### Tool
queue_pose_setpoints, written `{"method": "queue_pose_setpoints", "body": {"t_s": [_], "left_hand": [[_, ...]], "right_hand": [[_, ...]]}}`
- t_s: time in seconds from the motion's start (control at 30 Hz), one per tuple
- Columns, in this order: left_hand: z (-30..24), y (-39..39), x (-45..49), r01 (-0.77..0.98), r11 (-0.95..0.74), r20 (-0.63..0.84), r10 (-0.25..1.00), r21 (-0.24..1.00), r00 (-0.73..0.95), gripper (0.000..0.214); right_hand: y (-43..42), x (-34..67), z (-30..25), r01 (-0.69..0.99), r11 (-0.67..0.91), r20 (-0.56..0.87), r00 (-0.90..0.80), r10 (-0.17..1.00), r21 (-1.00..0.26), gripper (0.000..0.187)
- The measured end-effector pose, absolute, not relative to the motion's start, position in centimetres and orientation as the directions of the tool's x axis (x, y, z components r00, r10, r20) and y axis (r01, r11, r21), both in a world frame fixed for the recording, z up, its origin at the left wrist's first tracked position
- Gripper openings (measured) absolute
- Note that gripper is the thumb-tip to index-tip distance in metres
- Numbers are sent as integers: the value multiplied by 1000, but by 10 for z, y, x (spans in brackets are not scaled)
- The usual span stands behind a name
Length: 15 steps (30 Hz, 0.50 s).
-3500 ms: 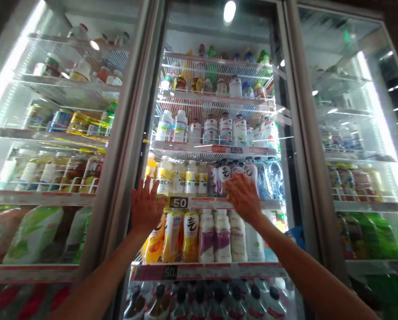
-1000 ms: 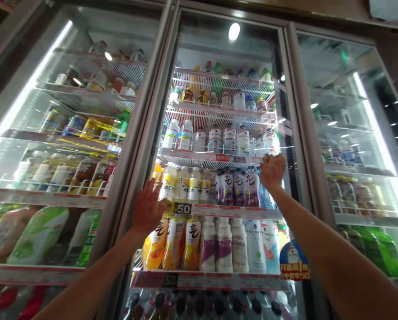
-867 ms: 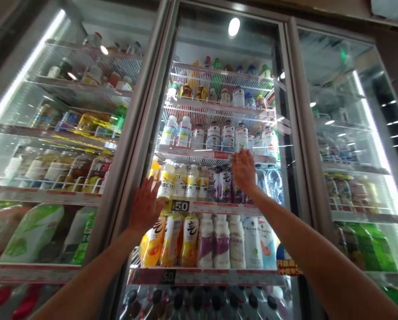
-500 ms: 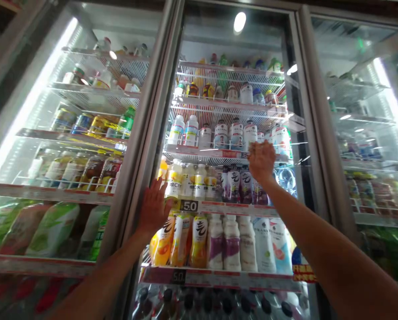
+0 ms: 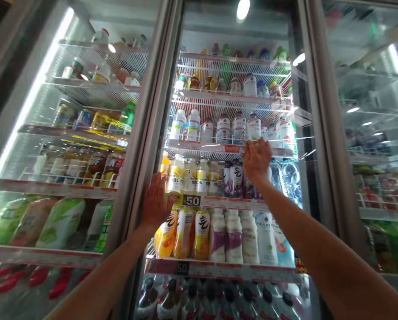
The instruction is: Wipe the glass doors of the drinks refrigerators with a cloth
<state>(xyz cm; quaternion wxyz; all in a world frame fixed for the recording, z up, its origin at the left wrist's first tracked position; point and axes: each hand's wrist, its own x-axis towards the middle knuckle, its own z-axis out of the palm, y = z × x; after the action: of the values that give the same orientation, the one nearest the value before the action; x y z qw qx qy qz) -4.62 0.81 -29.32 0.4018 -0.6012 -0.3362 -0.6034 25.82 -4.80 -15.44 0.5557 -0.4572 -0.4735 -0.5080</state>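
Note:
My left hand [image 5: 156, 201] lies flat and open against the grey upright door frame [image 5: 142, 146] of a drinks fridge, beside the yellow bottles [image 5: 176, 178]. Higher up, my right hand [image 5: 257, 156] is at the red-and-white price strip [image 5: 219, 148] of the shelf edge. It covers the tops of the dark purple bottles [image 5: 236, 178]. Its back faces me and the fingers curl away from me, so anything in them is hidden. White bottles [image 5: 239, 129] stand on the shelf just above it.
Fridge shelves hold rows of bottles: orange and white ones [image 5: 202, 233] below my hands, dark-capped ones [image 5: 199, 302] at the bottom. A glass panel [image 5: 68, 155] on the left shows cans and green packs. Another glass door [image 5: 368, 146] stands on the right.
My right hand went up from the purple bottles to the shelf edge above, slid along it, and now rests near its middle. My left hand stayed on the frame. The view shifted slightly.

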Motion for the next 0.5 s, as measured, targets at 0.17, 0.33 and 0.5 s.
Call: {"method": "queue_pose_setpoints", "body": {"t_s": [0.17, 0.33, 0.5], "left_hand": [[-292, 8, -48, 878, -471, 996, -77, -81, 50, 56], [-291, 7, -49, 881, -467, 997, -57, -80, 60, 55], [-292, 6, -47, 883, -464, 997, -54, -71, 52, 55]], "right_hand": [[-32, 164, -207, 855, 136, 859, -510, 40, 501, 43], [-51, 247, -220, 963, 59, 962, -259, -84, 264, 38], [-66, 335, -222, 985, 80, 944, 168, -283, -151, 44]]}}
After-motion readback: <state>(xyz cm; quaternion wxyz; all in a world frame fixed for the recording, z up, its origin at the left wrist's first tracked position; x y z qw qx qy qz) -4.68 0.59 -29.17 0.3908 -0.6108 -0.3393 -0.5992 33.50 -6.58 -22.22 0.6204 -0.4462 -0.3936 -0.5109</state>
